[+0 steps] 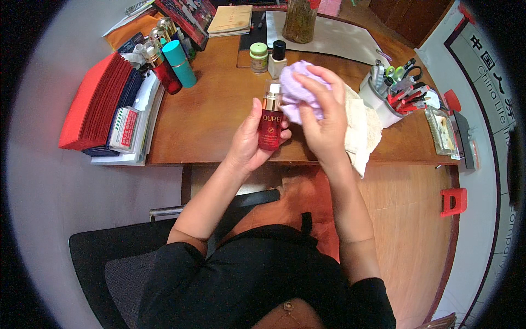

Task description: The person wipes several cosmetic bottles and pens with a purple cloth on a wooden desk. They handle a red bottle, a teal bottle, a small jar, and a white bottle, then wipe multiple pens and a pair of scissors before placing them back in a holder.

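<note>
My left hand (248, 142) is wrapped around a red glass pump bottle (270, 129) with a gold collar and a clear cap, held nearly upright above the front of the wooden desk (205, 127). Bunched in my right hand (326, 117) is a lilac cloth (302, 88), close against the right side of the bottle's cap. Whether the cloth touches the cap, I cannot tell. A cream towel (359, 127) lies on the desk under my right wrist and hangs over the front edge. Just beyond the bottle stand a green-lidded jar (259, 58) and a black-capped cosmetic bottle (277, 61).
At the left stand a turquoise bottle (181, 66), another red bottle (162, 72) and a stack of red folders (94, 103). A pen holder (380, 103) full of pens and scissors is at the right. A glass vase (300, 22) stands at the back. An office chair (123, 263) is behind me.
</note>
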`<action>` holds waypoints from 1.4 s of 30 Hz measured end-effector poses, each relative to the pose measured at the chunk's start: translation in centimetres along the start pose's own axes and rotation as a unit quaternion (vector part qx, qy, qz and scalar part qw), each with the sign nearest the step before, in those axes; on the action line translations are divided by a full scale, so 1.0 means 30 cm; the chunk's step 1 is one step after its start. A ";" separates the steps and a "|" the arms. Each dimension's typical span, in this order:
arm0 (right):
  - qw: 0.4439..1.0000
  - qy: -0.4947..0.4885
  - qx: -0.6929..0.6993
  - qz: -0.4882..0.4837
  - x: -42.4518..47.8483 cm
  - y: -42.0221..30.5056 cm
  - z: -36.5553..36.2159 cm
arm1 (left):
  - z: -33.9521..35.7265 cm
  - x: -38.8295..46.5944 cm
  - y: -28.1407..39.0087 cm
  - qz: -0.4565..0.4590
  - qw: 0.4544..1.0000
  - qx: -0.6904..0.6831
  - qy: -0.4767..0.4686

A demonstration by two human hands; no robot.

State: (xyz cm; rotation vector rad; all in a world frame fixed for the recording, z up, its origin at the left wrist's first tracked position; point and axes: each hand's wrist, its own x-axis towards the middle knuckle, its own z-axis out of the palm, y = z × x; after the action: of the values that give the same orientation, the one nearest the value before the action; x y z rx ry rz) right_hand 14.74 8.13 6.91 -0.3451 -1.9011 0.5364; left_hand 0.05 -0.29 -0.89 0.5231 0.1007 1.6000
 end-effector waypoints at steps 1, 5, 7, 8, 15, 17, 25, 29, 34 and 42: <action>1.000 -0.021 -0.012 -0.013 0.005 -0.005 0.009 | 0.047 0.009 -0.006 0.008 0.998 0.020 0.061; 0.995 -0.056 -0.069 -0.035 -0.070 -0.058 0.031 | 0.111 0.004 -0.016 0.026 0.985 0.067 0.159; 0.993 -0.098 -0.051 -0.051 -0.141 -0.062 0.021 | 0.093 0.003 -0.009 0.016 0.987 0.074 0.142; 0.990 -0.119 -0.041 -0.059 -0.170 -0.071 0.009 | 0.046 -0.004 -0.001 0.016 0.991 0.079 0.104; 0.997 -0.045 0.006 0.063 -0.199 -0.037 -0.084 | 0.072 0.016 -0.019 0.049 0.988 0.070 0.131; 0.995 0.011 0.038 0.093 -0.131 -0.025 -0.072 | 0.093 0.017 -0.008 0.027 0.994 0.043 0.099; 0.998 -0.053 0.009 0.013 -0.041 -0.022 0.027 | 0.181 0.020 -0.031 0.046 0.971 0.109 0.207; 0.991 -0.130 0.005 0.027 -0.168 -0.051 -0.020 | 0.085 -0.004 -0.011 0.034 0.991 0.094 0.091; 0.986 -0.135 0.073 0.069 -0.233 -0.059 -0.080 | 0.068 -0.001 -0.009 0.053 0.993 0.094 0.038; 0.938 0.012 0.254 0.237 -0.218 -0.003 -0.104 | 0.139 -0.036 0.045 0.116 0.847 0.518 0.037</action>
State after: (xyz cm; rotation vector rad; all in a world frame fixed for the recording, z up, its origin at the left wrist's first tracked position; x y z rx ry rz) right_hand 20.12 5.58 2.75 -0.4626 -1.5768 1.3078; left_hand 0.42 -2.52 3.03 1.3385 1.0373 1.7078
